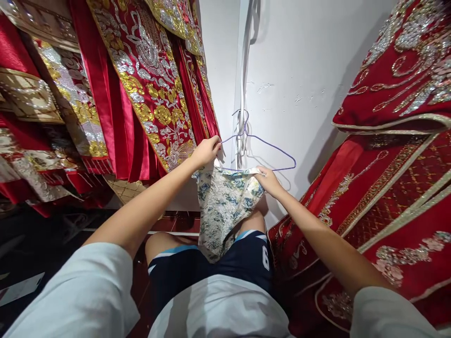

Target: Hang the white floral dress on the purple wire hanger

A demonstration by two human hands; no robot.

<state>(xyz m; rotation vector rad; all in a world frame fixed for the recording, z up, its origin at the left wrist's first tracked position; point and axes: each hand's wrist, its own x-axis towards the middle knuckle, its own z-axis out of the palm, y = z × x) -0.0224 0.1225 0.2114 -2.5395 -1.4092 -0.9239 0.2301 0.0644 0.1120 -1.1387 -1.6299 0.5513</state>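
A floral garment [223, 204] in white, blue and green hangs down between my thighs. Its kind is not plain from here. My left hand [207, 151] is closed at the left end of a thin purple wire hanger [247, 135], with a white edge of the garment just below the fingers. The right hand [269, 182] pinches the garment's top right corner, close to the hanger's lower bar. That bar runs along the garment's top edge, and the hanger's right end sticks out bare beyond my right hand. I cannot tell whether the left fingers also grip cloth.
Red costumes with gold and silver embroidery [155, 94] hang on the left. More red beaded garments [394, 178] crowd the right side. Ahead stands a white wall [299, 61] with a pale vertical pole and cord [242, 70]. Below is a dark red tiled floor [179, 223].
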